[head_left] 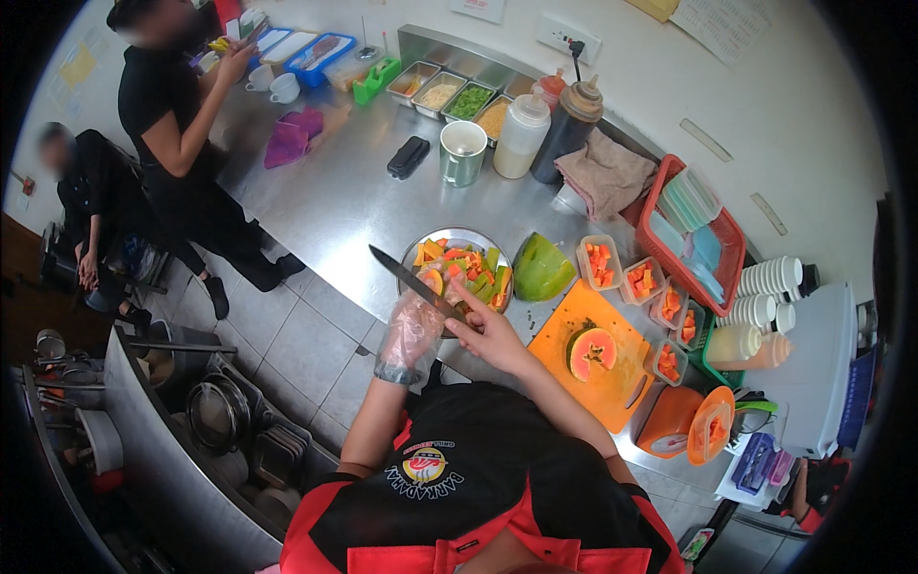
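Note:
My right hand (486, 335) grips a dark-bladed knife (411, 277), with its index finger stretched along the blade, which points to the upper left. Behind the knife, my left hand (413, 330), in a clear plastic glove, is closed around what looks like a papaya piece (432, 280); the blade partly hides its fingers. Both hands are over the near edge of a round metal bowl (510, 251) of orange papaya scraps and green peel. A green-skinned papaya chunk (543, 268) lies right of the bowl. On an orange cutting board (564, 330) rests a cut papaya (591, 354), flesh up.
Clear tubs of papaya cubes (601, 263) line the board's far and right sides, near an orange scale (669, 426). A steel mug (463, 153), squeeze bottles (523, 136) and metal pans (470, 101) stand farther back. Two people (167, 115) are at the left.

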### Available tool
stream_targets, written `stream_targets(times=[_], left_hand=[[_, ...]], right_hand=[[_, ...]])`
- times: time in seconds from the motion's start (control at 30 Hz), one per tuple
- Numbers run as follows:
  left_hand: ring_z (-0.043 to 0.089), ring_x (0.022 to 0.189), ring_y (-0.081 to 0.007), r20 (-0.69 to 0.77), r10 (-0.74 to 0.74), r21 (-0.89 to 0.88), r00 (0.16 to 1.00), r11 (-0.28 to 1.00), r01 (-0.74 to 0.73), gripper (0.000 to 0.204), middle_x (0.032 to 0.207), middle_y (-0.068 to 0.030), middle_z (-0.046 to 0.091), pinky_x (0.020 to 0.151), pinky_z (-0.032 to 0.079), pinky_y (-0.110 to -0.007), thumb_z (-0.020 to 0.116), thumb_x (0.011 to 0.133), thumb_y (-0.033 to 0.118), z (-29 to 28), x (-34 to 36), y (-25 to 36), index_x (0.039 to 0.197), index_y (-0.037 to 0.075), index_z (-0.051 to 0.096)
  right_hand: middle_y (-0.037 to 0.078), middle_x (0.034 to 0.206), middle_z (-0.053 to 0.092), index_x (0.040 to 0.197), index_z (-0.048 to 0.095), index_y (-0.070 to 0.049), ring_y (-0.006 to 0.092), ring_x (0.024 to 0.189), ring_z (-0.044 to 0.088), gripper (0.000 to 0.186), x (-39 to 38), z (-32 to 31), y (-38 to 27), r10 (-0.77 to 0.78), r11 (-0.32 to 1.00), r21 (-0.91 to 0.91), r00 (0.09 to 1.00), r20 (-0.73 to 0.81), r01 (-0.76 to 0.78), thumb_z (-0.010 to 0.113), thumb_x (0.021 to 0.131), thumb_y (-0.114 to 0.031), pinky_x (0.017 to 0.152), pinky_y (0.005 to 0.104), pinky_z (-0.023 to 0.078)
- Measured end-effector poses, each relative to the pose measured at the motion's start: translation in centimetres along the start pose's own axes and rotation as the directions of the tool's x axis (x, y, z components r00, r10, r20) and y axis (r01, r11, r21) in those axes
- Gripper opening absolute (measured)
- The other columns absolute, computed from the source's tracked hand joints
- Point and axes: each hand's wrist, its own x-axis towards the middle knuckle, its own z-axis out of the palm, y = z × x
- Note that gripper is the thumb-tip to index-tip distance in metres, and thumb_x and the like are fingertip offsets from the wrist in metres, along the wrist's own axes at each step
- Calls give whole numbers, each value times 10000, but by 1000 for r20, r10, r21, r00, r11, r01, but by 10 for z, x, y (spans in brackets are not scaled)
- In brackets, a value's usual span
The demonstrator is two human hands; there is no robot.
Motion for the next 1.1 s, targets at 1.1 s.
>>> stream_targets(times=[1.1], left_hand=[[478, 1274, -243, 93, 77, 157, 993, 983, -91, 475, 1383, -162, 471, 1057, 406, -371, 506, 958, 107, 1, -12, -8, 1391, -24, 362]], right_hand=[[21, 633, 418, 1453, 419, -260, 122, 546, 421, 680, -2, 7, 0, -267, 870, -454, 957, -111, 190, 727, 847, -281, 540, 272, 396]])
